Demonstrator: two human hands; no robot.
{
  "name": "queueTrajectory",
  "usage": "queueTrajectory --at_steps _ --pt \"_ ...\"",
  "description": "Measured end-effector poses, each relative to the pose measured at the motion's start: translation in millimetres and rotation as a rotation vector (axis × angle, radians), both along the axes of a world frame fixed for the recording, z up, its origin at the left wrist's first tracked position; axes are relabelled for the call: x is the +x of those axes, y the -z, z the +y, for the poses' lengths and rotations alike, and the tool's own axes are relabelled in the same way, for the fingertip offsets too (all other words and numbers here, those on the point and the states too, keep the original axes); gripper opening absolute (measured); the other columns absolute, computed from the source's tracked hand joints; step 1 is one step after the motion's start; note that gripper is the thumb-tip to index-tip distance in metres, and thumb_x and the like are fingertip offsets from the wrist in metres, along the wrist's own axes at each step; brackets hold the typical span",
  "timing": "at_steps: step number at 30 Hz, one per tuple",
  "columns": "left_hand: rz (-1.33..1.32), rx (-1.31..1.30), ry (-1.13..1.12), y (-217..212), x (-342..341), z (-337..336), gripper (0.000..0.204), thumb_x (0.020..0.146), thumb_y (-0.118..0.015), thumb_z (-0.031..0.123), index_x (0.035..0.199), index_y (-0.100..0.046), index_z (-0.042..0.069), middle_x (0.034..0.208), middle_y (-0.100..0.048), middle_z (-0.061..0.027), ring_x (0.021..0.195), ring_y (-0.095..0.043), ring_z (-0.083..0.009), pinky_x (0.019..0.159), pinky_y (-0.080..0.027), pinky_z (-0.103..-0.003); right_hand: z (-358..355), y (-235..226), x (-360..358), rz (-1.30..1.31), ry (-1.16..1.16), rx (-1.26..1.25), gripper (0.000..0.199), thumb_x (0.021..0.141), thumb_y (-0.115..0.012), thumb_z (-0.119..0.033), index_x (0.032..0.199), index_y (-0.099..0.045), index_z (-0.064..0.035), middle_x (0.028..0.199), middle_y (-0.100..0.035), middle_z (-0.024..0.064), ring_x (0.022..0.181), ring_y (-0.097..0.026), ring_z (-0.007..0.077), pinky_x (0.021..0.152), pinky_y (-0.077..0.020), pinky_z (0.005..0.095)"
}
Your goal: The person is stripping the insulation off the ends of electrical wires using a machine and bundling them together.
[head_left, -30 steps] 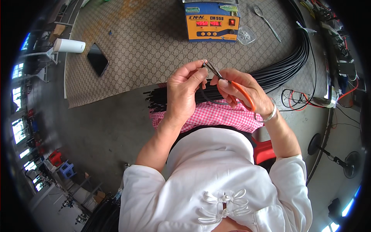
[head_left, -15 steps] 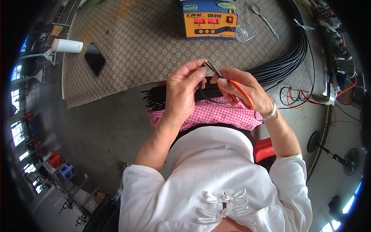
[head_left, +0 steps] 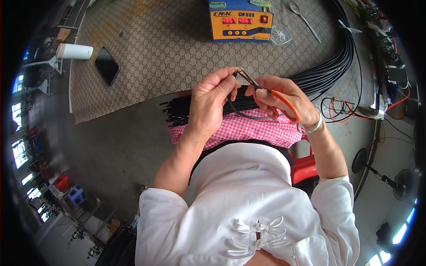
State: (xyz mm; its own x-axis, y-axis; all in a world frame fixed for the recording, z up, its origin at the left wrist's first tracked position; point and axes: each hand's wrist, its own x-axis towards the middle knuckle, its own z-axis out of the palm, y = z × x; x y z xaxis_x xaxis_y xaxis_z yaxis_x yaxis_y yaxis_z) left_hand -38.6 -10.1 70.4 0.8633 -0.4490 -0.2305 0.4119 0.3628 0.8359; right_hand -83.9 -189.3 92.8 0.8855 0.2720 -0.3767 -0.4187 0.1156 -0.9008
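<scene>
Between thumb and forefinger, my left hand (head_left: 209,99) pinches the end of a black cable (head_left: 242,114), which loops down below the fingers. My right hand (head_left: 287,98) grips scissors (head_left: 288,104) with orange handles. Their narrow dark blades point up and left, the tips at the cable end by my left fingertips. Whether the blades touch the thin wires there is too small to tell. Behind both hands a thick bundle of black cables (head_left: 324,75) runs from the table's back right, its cut ends over a pink checked cloth (head_left: 230,133) on my lap.
On the patterned table cover (head_left: 159,53) stand a blue and yellow control box (head_left: 242,26) with red digits, a clear plastic dish (head_left: 281,34) and a spoon (head_left: 305,22). A phone (head_left: 107,66) and a white cup (head_left: 74,51) lie at the left. Tangled orange and black wires (head_left: 339,110) sit right.
The right hand and scissors have shifted slightly right and down, and the handles look a little wider apart. The left hand keeps its pinch on the cable.
</scene>
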Motion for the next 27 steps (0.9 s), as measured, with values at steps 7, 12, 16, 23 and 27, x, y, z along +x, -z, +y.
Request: queueTrajectory --at_steps 7,12,16,23,27 --pt "-0.020 -0.008 0.091 4 3 1 0.022 0.090 -0.049 0.012 0.105 -0.057 -0.001 0.074 -0.053 -0.0015 0.066 -0.045 -0.0089 0.061 -0.037 -0.021 -11 -2 2 0.006 -0.074 -0.036 0.029 0.086 -0.056 -0.033 0.083 -0.057 -0.0037 0.053 -0.045 -0.0034 0.044 -0.043 0.0038 0.039 -0.0354 0.0179" --pt "-0.089 0.011 0.122 2 3 1 0.022 0.091 -0.048 0.012 0.106 -0.057 -0.002 0.074 -0.052 -0.0009 0.066 -0.045 -0.0081 0.060 -0.037 -0.019 -18 -2 4 0.022 -0.172 0.026 0.029 0.089 -0.051 -0.023 0.100 -0.055 0.0041 0.063 -0.048 -0.0001 0.050 -0.044 0.0049 0.045 -0.0370 0.0182" --pt "-0.106 0.029 0.092 -1 3 -2 0.022 0.090 -0.049 0.012 0.106 -0.057 -0.002 0.074 -0.053 -0.0008 0.065 -0.044 -0.0078 0.060 -0.037 -0.019 -17 -2 0 0.002 -0.112 0.082 0.029 0.088 -0.052 -0.025 0.097 -0.056 0.0029 0.061 -0.048 0.0000 0.048 -0.044 0.0047 0.042 -0.0364 0.0180" --pt "-0.082 0.075 0.030 -2 1 -3 0.021 0.086 -0.056 0.009 0.104 -0.059 -0.001 0.078 -0.059 -0.0037 0.065 -0.049 -0.0089 0.060 -0.040 -0.020 -12 -1 0 0.013 -0.042 0.011 0.030 0.086 -0.056 -0.031 0.087 -0.059 -0.0017 0.056 -0.050 -0.0007 0.043 -0.045 0.0040 0.038 -0.0362 0.0171" --pt "-0.049 0.061 -0.011 -3 2 -3 0.018 0.084 -0.058 0.007 0.101 -0.059 0.000 0.079 -0.061 -0.0054 0.064 -0.052 -0.0100 0.060 -0.041 -0.020 -8 -1 -2 0.011 -0.001 0.000 0.030 0.086 -0.057 -0.033 0.083 -0.058 -0.0023 0.055 -0.050 -0.0010 0.043 -0.045 0.0039 0.038 -0.0363 0.0170"
